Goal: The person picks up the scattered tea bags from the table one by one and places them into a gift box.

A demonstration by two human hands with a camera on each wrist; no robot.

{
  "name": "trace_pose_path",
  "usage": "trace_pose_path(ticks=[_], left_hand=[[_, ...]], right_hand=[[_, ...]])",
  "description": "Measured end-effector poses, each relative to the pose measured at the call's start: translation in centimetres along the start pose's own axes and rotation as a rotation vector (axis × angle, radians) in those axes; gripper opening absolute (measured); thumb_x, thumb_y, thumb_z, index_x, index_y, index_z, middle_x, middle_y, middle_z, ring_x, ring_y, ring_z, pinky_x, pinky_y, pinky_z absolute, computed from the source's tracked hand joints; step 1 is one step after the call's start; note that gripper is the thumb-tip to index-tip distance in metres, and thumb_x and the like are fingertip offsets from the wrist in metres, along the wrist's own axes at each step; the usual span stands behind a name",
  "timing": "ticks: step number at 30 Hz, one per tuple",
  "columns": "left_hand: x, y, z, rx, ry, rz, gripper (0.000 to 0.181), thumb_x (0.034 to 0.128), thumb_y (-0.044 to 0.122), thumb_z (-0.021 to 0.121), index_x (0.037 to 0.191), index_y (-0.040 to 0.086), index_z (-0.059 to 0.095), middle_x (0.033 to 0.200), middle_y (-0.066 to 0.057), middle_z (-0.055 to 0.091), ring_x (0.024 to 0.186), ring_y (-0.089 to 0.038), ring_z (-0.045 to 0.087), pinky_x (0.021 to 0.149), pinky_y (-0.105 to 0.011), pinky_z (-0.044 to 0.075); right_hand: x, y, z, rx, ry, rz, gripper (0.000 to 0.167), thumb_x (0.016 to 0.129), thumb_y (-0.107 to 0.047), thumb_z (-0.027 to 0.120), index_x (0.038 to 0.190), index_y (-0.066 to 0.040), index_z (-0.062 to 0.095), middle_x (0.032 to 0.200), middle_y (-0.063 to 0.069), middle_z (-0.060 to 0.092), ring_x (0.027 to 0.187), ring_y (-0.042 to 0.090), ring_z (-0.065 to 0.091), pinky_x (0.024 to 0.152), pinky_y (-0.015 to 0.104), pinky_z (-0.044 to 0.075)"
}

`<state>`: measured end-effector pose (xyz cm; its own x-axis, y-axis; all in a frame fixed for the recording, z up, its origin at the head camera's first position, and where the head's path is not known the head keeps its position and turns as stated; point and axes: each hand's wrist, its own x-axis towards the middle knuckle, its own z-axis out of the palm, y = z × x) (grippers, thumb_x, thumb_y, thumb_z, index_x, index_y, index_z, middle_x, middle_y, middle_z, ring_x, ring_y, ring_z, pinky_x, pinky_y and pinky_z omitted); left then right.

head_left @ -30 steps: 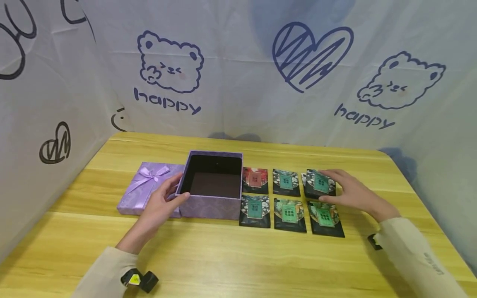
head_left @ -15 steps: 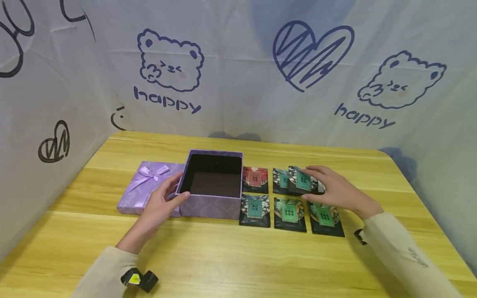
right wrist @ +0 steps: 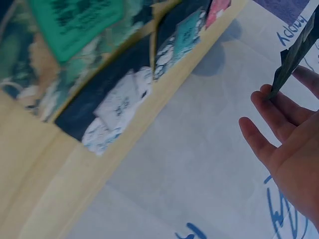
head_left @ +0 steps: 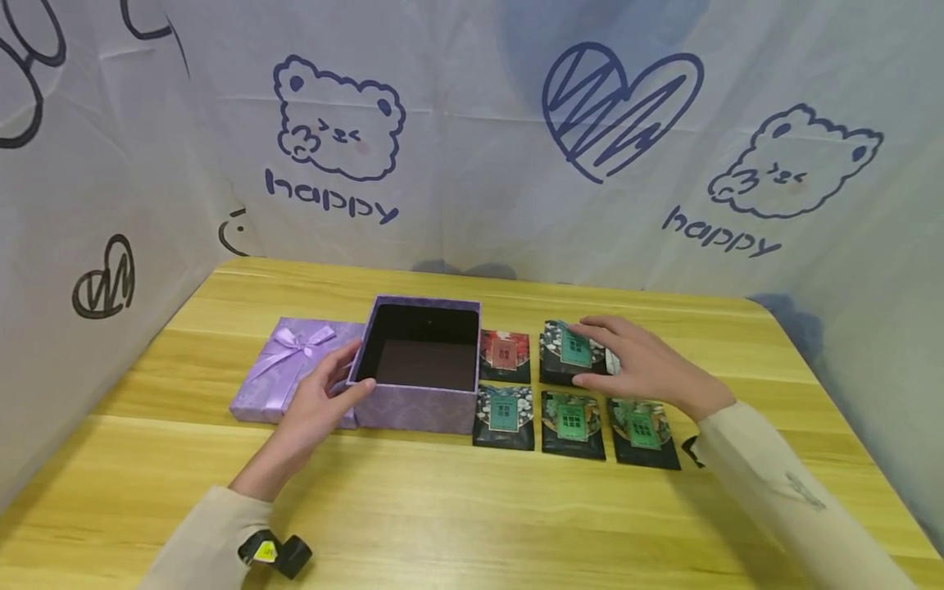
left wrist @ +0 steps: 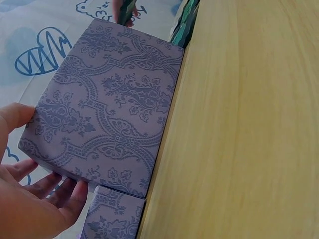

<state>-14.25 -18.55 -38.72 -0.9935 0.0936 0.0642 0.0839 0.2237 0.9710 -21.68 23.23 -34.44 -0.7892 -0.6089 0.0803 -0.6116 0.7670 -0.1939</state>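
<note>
A purple patterned gift box [head_left: 416,411] stands uncovered, its black inside showing nothing in it. My left hand [head_left: 317,406] grips the box's left side, thumb at the near corner of the rim. Between thumb and fingers, my right hand [head_left: 642,360] pinches a flat black packet with a teal label [head_left: 574,347], raised above the back row. In the right wrist view this packet [right wrist: 295,56] is seen edge-on. Directly below it lies another packet, mostly covered. A white-patterned packet [right wrist: 119,104] lies at the row's right end, largely behind my hand in the head view.
The purple lid [head_left: 273,393] with its ribbon bow lies left of the box. Right of the box lie a red-label packet [head_left: 505,357], a teal-label packet [head_left: 504,416] and two green-label packets, [head_left: 573,426] middle and right. A white drawn-on cloth [head_left: 472,147] encloses the table.
My right hand has lifted the teal-label packet off the back row's right end and carried it left over the middle packet. A white-patterned packet shows where it was. My left hand stays put.
</note>
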Motion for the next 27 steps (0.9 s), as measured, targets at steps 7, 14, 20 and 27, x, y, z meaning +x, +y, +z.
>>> trace_pose_path(ticks=[7, 14, 20, 27], left_hand=[[-0.1, 0.0, 0.0, -0.013, 0.002, 0.0, 0.063, 0.0952, 0.009, 0.061, 0.149, -0.001, 0.03, 0.146, -0.026, 0.039, 0.131, -0.037, 0.039, 0.091, -0.011, 0.037], [-0.4, -0.2, 0.0, -0.017, 0.014, -0.014, 0.063, 0.0952, 0.01, 0.061, 0.149, 0.001, 0.03, 0.145, -0.025, 0.04, 0.13, -0.037, 0.041, 0.089, -0.011, 0.038], [-0.3, -0.2, 0.0, -0.014, 0.021, -0.019, 0.064, 0.0943, 0.01, 0.062, 0.149, 0.001, 0.032, 0.144, -0.025, 0.041, 0.128, -0.038, 0.044, 0.089, -0.012, 0.038], [0.0, -0.1, 0.1, -0.014, 0.018, -0.011, 0.063, 0.0942, 0.009, 0.062, 0.149, 0.001, 0.032, 0.144, -0.025, 0.041, 0.128, -0.038, 0.043, 0.089, -0.013, 0.038]], right_hand=[[1.6, -1.3, -1.1, -0.023, 0.0, -0.039, 0.078, 0.087, -0.057, 0.062, 0.146, -0.01, 0.043, 0.145, 0.018, 0.042, 0.13, 0.038, 0.04, 0.102, 0.057, 0.033], [3.4, -2.8, -1.7, 0.012, -0.004, -0.075, 0.078, 0.087, -0.06, 0.058, 0.148, -0.013, 0.041, 0.146, 0.015, 0.041, 0.132, 0.036, 0.038, 0.105, 0.056, 0.031], [4.7, -3.9, -2.0, -0.003, 0.029, -0.133, 0.071, 0.089, -0.054, 0.06, 0.145, -0.013, 0.045, 0.144, 0.015, 0.044, 0.13, 0.034, 0.041, 0.104, 0.053, 0.033], [6.0, -5.1, -2.0, -0.014, 0.047, -0.164, 0.071, 0.088, -0.054, 0.061, 0.144, -0.013, 0.047, 0.143, 0.014, 0.046, 0.129, 0.033, 0.043, 0.103, 0.052, 0.035]])
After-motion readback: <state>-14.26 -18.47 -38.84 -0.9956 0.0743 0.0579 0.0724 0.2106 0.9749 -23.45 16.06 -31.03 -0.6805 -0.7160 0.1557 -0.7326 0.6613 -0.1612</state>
